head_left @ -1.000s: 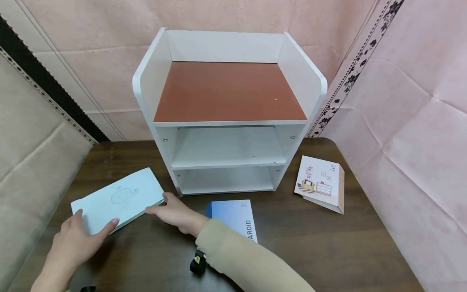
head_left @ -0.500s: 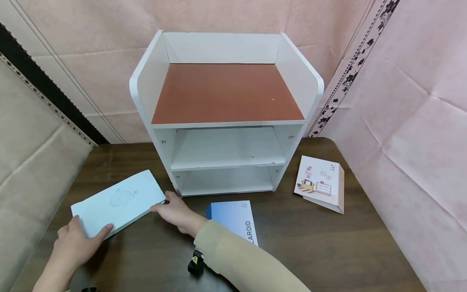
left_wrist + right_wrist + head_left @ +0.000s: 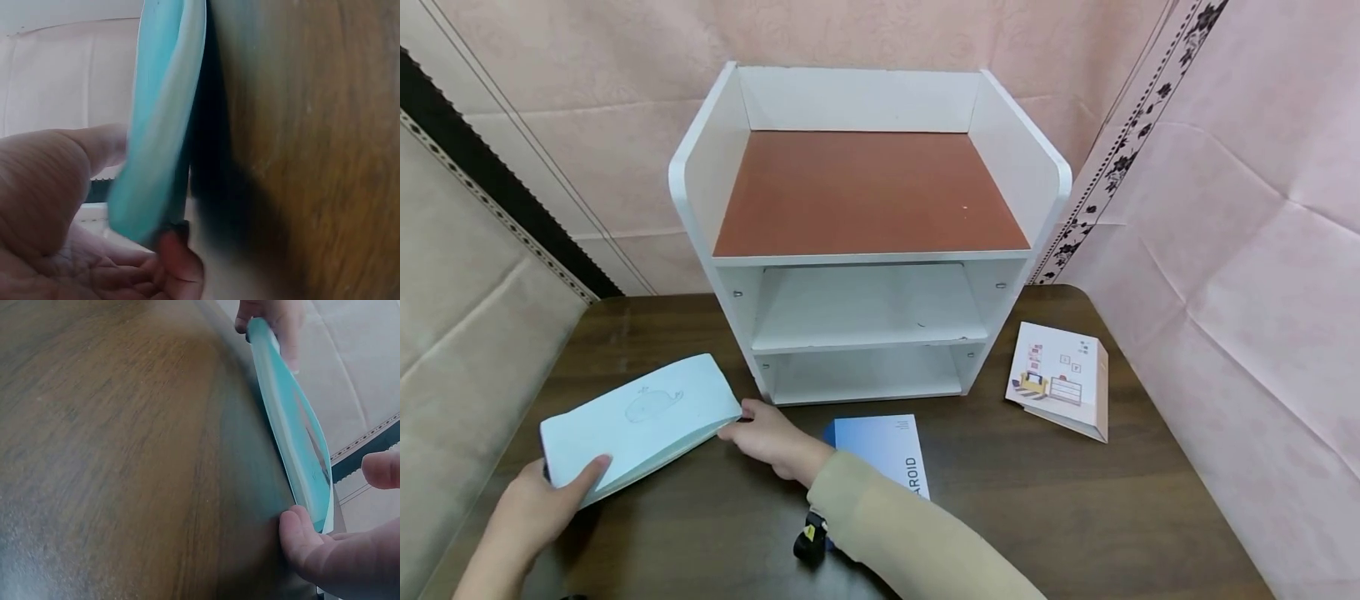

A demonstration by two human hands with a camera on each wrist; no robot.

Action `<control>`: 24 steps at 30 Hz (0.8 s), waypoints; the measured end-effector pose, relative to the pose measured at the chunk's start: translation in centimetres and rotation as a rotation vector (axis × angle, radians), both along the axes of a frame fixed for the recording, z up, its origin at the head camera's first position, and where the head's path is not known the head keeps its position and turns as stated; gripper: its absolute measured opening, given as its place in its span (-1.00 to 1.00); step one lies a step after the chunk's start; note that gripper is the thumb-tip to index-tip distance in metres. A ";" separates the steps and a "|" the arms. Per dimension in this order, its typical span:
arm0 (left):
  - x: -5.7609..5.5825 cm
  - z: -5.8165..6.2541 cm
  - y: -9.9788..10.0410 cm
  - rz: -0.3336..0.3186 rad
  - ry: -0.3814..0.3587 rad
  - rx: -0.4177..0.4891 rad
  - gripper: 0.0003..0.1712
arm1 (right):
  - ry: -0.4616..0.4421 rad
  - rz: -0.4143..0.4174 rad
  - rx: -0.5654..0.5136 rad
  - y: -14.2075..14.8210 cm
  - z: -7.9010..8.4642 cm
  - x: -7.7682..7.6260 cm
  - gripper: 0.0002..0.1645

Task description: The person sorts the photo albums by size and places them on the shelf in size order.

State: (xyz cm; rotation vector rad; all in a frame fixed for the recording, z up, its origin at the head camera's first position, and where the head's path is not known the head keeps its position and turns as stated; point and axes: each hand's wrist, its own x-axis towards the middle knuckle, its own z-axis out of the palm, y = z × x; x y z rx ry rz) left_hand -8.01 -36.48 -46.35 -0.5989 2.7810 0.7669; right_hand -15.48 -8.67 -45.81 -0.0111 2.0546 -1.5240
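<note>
A light-blue notebook (image 3: 625, 417) with a faint whale drawing lies slanted over the left part of the table, its cover bowed and the pages parting along the near edge. My left hand (image 3: 531, 504) grips its near left corner, thumb on the cover and fingers beneath, as the left wrist view shows. That end is raised off the wood. At the right end, my right hand (image 3: 771, 437) touches the notebook's corner. In the right wrist view its fingertips (image 3: 294, 528) meet the lower edge, while its thumb (image 3: 382, 469) stands apart from the cover.
A white shelf unit (image 3: 872, 260) with a brown top panel (image 3: 872, 192) stands at the table's back. A blue-and-white box (image 3: 880, 446) lies partly behind my right forearm. On the right of the table (image 3: 1075, 517) lies a white illustrated book (image 3: 1054, 371).
My left hand has moved slightly left and toward me, lifting its end of the notebook. The cover bows more and the pages part. The right hand has stayed nearly in place.
</note>
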 end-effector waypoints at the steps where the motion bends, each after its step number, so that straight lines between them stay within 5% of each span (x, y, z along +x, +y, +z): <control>1: 0.1 0.0 0.0 0.009 0.026 0.020 0.14 | -0.003 -0.001 -0.005 0.1 0.0 0.0 -0.22; 7: 0.7 0.0 0.8 0.084 0.156 0.259 0.04 | -0.038 0.011 -0.079 0.5 -0.1 -0.2 -0.20; 13: 0.6 -1.0 0.7 0.102 0.328 0.855 -0.36 | -0.065 0.008 -0.123 0.5 -0.3 -0.3 -0.21; 15: 0.7 -1.1 0.4 0.077 0.377 1.055 -0.54 | -0.079 -0.006 -0.126 0.4 -0.3 -0.3 -0.24; 18: 1.0 -1.2 0.0 -0.009 0.396 1.238 -0.62 | -0.094 -0.034 -0.116 0.3 -0.3 -0.4 -0.29; 24: 1.8 -0.9 -0.6 -0.150 0.313 1.377 -0.57 | -0.036 -0.032 -0.025 0.4 0.0 -0.3 -0.32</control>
